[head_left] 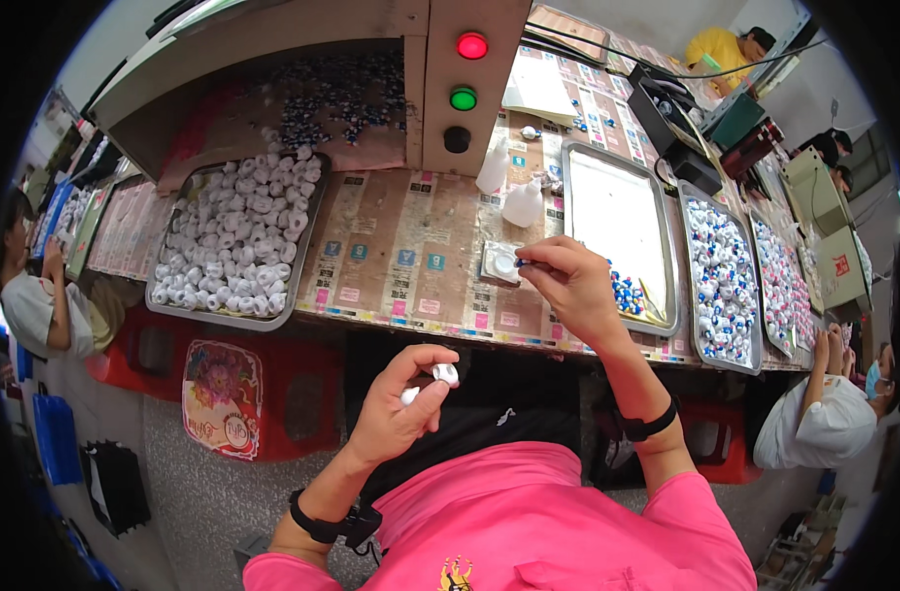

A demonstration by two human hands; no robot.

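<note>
My left hand (pixel 399 406) is closed in front of the table's near edge, thumb and fingers round a small white rounded piece (pixel 447 374). A second white piece (pixel 410 395) shows against the same palm. Over the table my right hand (pixel 576 291) pinches a tiny dark blue piece (pixel 522 263), its exact shape too small to make out. That pinch is just above the right side of a small square pad with a round white dish (pixel 501 262). Two white squeeze bottles, one squat (pixel 523 204) and one slimmer (pixel 492 169), stand behind the pad.
A metal tray (pixel 223 317) of white pieces lies left, before a machine housing with red (pixel 472 45) and green (pixel 463 98) buttons. Right of my hand, a tray (pixel 669 246) holds small blue-and-white parts; further trays (pixel 753 345) hold finished-looking pieces. Several people sit around; red stools (pixel 307 394) stand below.
</note>
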